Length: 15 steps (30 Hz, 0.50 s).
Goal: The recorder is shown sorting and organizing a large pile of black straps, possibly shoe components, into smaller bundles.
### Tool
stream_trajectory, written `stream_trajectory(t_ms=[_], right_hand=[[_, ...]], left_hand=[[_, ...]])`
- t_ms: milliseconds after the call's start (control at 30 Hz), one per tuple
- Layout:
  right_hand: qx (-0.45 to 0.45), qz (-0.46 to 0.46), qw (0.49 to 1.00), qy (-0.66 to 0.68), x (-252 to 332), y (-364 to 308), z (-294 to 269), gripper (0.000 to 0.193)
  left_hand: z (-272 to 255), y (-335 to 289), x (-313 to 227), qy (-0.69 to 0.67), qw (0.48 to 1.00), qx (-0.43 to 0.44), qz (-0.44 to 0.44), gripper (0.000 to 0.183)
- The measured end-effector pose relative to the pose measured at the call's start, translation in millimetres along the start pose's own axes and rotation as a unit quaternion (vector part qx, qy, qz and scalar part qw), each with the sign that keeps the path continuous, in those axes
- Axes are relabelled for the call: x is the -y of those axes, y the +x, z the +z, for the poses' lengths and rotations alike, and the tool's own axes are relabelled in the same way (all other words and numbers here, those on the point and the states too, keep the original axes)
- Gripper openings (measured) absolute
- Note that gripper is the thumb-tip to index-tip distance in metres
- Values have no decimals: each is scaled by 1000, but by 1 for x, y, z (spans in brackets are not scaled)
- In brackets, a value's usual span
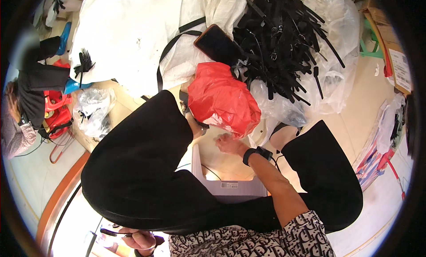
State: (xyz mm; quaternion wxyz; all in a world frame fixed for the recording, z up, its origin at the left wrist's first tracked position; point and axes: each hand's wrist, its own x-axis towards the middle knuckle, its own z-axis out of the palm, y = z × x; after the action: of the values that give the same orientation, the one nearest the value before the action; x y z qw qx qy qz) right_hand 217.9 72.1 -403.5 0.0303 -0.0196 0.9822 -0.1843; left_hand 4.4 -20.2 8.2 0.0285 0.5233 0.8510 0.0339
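Observation:
At the lower left, beside my bent knee, my left hand (141, 240) is closed on a thin black strap (114, 232) whose end juts out to the left. My right hand (231, 144), with a dark band at its wrist, is between my legs just below a crumpled red plastic bag (222, 97). Its fingers are curled, and whatever is in them, if anything, is too small to make out. Beyond the bag lies a tangled heap of black straps (279, 44), some with metal buckles. A dark phone (217, 43) lies against the heap's left side.
A white sheet (128, 35) spreads over the far left. Below my right forearm is a pale plastic box (239, 188). A clear bag (94, 110) lies on the floor at left, near another person's blue shoe (65, 37). A cardboard box (397, 57) stands far right.

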Motion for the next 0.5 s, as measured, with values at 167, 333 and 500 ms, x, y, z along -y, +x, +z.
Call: stream_trajectory(t_ms=[167, 333, 500], right_hand=[[33, -30, 999, -16, -2, -1, -1, 16], [57, -28, 997, -42, -7, -2, -10, 14], [41, 32, 997, 48, -29, 6, -62, 11]], left_hand=[[0, 22, -11, 138, 982, -18, 127, 18], [5, 6, -2, -144, 989, -10, -21, 15], [15, 9, -8, -212, 975, -59, -3, 16]])
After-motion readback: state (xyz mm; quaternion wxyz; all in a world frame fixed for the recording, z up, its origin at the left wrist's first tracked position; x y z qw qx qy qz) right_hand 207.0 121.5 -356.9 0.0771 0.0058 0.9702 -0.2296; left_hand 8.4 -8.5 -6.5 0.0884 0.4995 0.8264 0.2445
